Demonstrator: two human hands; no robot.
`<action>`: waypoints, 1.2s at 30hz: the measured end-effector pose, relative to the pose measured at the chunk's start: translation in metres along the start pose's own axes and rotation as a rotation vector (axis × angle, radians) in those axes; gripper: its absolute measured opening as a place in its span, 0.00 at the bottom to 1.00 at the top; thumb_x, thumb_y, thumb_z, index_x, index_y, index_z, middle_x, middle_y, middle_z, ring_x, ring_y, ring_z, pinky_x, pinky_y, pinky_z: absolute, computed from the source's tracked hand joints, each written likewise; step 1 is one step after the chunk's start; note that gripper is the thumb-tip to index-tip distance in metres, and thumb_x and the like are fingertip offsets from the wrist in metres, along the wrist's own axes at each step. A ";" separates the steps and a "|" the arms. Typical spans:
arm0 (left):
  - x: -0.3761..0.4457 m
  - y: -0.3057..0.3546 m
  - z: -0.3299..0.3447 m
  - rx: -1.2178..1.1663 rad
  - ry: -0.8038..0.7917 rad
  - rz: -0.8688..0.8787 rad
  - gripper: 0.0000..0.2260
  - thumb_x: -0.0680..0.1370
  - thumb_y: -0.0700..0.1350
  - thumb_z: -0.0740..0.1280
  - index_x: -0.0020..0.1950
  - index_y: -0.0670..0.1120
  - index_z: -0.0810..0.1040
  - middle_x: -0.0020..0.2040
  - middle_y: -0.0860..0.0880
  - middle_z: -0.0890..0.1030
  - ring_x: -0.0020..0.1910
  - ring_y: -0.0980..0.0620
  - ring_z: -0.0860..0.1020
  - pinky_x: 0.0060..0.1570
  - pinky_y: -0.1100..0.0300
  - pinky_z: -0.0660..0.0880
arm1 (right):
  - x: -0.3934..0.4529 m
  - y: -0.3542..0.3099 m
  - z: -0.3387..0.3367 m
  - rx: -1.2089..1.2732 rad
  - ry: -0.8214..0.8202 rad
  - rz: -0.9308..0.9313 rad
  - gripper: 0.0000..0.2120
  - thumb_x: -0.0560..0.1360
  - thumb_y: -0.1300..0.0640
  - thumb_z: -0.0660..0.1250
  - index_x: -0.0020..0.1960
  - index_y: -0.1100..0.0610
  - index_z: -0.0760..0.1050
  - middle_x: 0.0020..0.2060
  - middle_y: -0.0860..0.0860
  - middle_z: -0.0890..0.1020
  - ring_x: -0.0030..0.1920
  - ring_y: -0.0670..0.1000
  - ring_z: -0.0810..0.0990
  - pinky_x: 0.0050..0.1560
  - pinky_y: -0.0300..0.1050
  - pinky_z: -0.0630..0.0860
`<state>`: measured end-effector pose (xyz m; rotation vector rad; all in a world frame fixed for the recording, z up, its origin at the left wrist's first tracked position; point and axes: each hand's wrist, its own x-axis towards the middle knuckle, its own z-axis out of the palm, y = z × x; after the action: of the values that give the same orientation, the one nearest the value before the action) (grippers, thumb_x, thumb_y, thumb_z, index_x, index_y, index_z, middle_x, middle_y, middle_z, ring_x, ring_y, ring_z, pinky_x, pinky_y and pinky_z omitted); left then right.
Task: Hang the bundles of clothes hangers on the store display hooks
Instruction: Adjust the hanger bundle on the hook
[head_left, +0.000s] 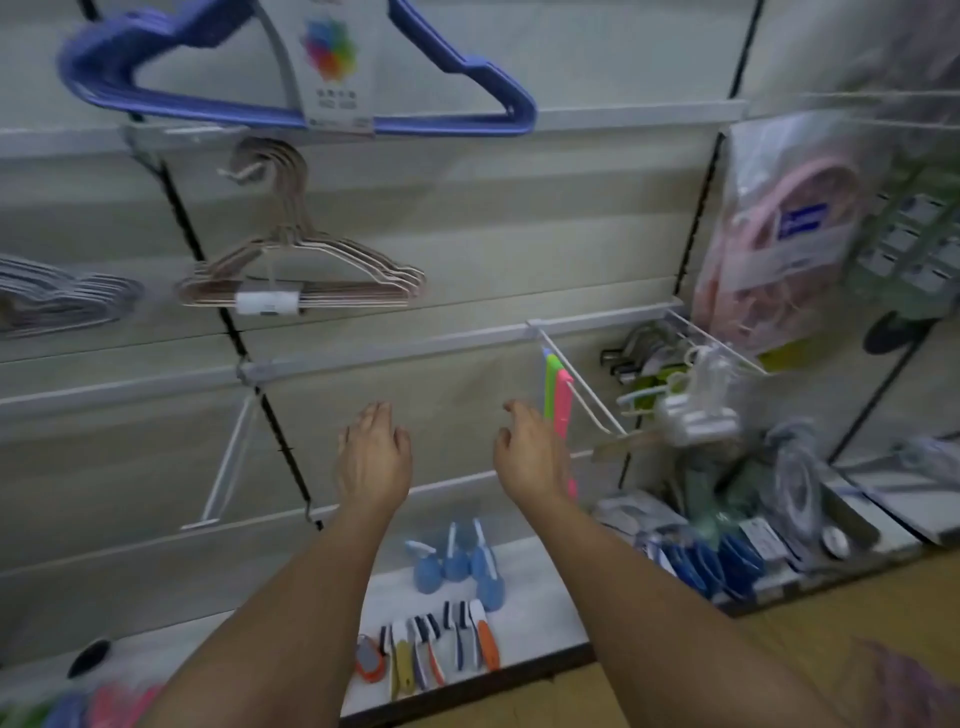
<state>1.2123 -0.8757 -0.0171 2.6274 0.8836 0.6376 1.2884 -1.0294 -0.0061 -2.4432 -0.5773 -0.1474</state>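
Note:
A bundle of rose-gold wire hangers (306, 280) with a white label hangs from a hook on the wall panel. Above it hangs a blue hanger bundle (291, 67) with a printed card. A grey bundle (57, 299) shows at the left edge. My left hand (371, 457) and my right hand (530, 457) reach toward the wall below them, fingers relaxed, holding nothing. A white display hook (226, 457) juts out left of my left hand. Another white hook (582, 395), carrying green and pink items (558, 400), stands just right of my right hand.
The bottom shelf (519, 623) carries blue brushes (457, 561), small scrubbers and packaged goods. A pink bagged item (784, 234) hangs at the right, with clips and small hangers (675, 384) on hooks below. Colourful items lie at the bottom left corner.

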 end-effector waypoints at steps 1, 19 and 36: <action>-0.006 0.004 0.008 -0.023 -0.052 -0.003 0.20 0.81 0.43 0.56 0.73 0.39 0.64 0.73 0.42 0.66 0.72 0.45 0.65 0.71 0.53 0.56 | -0.008 0.009 0.001 -0.006 -0.028 0.017 0.18 0.78 0.59 0.58 0.68 0.56 0.69 0.61 0.57 0.77 0.62 0.58 0.74 0.59 0.50 0.70; -0.164 0.153 0.153 -0.175 -0.855 0.448 0.21 0.82 0.53 0.54 0.70 0.42 0.66 0.69 0.42 0.70 0.66 0.42 0.69 0.62 0.51 0.66 | -0.186 0.205 -0.049 -0.057 -0.075 0.784 0.25 0.78 0.47 0.59 0.72 0.56 0.63 0.68 0.56 0.70 0.67 0.58 0.69 0.65 0.50 0.67; -0.378 0.334 0.250 -0.078 -1.093 0.883 0.25 0.82 0.56 0.53 0.75 0.45 0.60 0.73 0.45 0.65 0.71 0.46 0.64 0.68 0.53 0.63 | -0.382 0.407 -0.161 -0.093 0.028 1.326 0.30 0.78 0.43 0.58 0.75 0.55 0.58 0.71 0.54 0.66 0.69 0.58 0.66 0.66 0.55 0.66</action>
<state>1.2322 -1.4031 -0.2144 2.5780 -0.6088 -0.6089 1.1291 -1.5573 -0.1895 -2.3929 1.1035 0.3400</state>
